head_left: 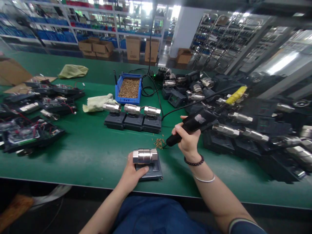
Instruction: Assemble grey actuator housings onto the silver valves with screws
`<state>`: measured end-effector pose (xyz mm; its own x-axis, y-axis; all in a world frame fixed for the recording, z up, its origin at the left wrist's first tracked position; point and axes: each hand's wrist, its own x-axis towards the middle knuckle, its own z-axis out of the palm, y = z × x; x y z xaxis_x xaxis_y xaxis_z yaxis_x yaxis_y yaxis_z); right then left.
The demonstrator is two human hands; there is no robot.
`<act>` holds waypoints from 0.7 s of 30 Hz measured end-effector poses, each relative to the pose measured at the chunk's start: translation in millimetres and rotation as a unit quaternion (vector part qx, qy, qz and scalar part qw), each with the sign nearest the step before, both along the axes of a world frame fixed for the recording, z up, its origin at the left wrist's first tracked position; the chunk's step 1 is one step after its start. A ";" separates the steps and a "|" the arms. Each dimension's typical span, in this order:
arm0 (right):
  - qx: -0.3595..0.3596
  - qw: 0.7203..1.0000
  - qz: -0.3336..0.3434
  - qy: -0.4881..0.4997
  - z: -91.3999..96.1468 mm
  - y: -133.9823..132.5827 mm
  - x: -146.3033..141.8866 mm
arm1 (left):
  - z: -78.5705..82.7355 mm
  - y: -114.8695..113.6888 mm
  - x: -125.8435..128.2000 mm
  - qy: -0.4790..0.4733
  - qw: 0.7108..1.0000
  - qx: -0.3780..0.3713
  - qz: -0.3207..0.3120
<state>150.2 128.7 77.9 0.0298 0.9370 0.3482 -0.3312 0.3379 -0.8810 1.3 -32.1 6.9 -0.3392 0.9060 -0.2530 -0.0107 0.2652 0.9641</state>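
My left hand grips a dark grey meter housing near the table's front edge. A shiny metal pipe fitting lies across the top of that housing. In my right hand is a black electric screwdriver, with my fingers wrapped round its body. Its bit points down and left at a small heap of brass-coloured screws on the green mat. Behind the heap, three similar housings with metal fittings stand side by side in a row.
A blue bin of small brass-coloured screws stands farther back, beside a pale cloth. Opened units with wires crowd the left. Many housings with fittings are piled on the right. A black cable runs to the screwdriver.
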 end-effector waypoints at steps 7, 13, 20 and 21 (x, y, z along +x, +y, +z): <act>0.016 1.000 -0.019 0.017 25.6 -2.7 8.8 | 12.5 -6.2 -10.5 -0.043 0.998 0.021 -0.031; 0.047 0.993 -0.028 0.108 81.0 -18.3 15.0 | 56.5 9.0 -19.4 0.119 0.986 0.092 0.069; 0.053 0.989 0.054 0.131 116.5 -48.3 6.4 | 94.3 31.4 -8.8 0.223 0.958 0.178 -0.012; 0.053 0.989 0.067 0.123 117.3 -51.5 5.2 | 95.0 32.1 -7.6 0.224 0.957 0.183 -0.020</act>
